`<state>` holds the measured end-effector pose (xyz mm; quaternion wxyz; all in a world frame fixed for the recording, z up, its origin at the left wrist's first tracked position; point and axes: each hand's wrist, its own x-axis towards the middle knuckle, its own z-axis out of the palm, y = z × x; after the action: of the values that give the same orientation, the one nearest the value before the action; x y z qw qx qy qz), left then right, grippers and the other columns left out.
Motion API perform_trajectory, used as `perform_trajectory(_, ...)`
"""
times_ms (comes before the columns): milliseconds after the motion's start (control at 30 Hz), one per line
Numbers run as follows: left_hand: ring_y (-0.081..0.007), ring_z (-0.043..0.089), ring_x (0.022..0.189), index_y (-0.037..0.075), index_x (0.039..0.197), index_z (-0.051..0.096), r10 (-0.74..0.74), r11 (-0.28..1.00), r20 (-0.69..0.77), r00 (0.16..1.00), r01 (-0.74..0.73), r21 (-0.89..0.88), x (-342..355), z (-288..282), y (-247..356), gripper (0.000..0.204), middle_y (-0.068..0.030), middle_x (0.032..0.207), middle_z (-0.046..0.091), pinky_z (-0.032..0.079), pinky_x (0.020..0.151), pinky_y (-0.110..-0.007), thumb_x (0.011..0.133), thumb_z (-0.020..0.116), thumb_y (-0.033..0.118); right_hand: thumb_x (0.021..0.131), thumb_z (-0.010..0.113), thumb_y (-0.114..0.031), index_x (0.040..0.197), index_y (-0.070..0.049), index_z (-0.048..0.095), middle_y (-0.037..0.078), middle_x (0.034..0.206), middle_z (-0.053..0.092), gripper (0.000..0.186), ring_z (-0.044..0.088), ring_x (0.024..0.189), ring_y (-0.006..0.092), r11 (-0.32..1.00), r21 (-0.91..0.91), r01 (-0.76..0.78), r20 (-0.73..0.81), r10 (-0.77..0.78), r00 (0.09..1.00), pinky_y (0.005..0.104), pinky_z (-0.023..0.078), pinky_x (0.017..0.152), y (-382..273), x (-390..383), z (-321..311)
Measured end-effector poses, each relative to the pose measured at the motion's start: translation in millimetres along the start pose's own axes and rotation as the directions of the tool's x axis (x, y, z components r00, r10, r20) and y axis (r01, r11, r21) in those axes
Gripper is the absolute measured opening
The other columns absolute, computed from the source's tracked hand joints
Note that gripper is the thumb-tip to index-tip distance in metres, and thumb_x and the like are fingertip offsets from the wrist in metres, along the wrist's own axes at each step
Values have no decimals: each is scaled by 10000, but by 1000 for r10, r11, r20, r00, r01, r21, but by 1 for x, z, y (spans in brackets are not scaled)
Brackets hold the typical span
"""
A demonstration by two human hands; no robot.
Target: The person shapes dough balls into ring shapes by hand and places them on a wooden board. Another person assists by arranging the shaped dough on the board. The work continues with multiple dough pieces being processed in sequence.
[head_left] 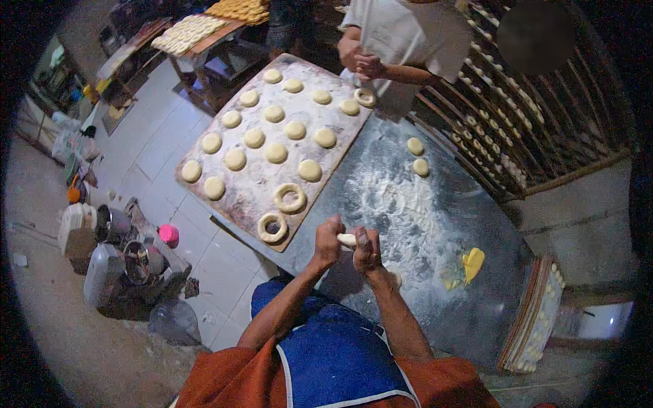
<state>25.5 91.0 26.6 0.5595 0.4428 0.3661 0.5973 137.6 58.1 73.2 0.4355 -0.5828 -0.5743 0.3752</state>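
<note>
Between my two hands, close in front of my blue apron, is a piece of pale dough (347, 240). My left hand (328, 242) closes on one side of it, my right hand (368, 250) on the other; the fingers hide most of its shape. Another bit of dough (396, 279) shows partly behind my right wrist. Ahead and to the left lies a floured wooden board (235, 187) with several round dough discs (275, 152). Two dough rings, one at its near corner (273, 228) and one just beyond (290, 198), have open holes.
The grey metal table (469, 217) carries scattered flour (401, 197), two dough discs (420, 167) and yellow fat (473, 264) on the right. Across it a co-worker's hands (360, 60) hold a dough ring (364, 97) near the board. Racks (530, 129) of dough stand far right; stacked boards (534, 316) near right.
</note>
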Motion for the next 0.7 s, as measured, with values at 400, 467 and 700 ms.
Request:
perform_trajectory(400,-299,518,565,25,714,472,151,822,-180,972,-22,570,18,-121,44,279,-116,575,449,368,511,-394,799,589,263,907,373,-490,663,1,559,162,561,501,579,490,507,293,956,-18,294,260,-280,924,409,380,515,-44,47,114)
perform_trajectory(467,-320,512,563,26,747,484,275,531,11,961,-162,832,23,-152,51,255,-123,586,461,378,520,-416,851,528,255,890,386,-535,677,-6,559,140,585,528,596,503,519,242,969,133,210,333,-243,911,367,374,502,-53,57,133)
perform_trajectory(700,-396,519,674,0,777,491,259,439,-290,921,155,885,52,-221,71,251,-205,710,519,395,611,-494,899,413,206,732,705,-213,975,37,563,206,841,613,377,606,789,342,970,-240,45,445,68,893,433,469,747,-75,101,177)
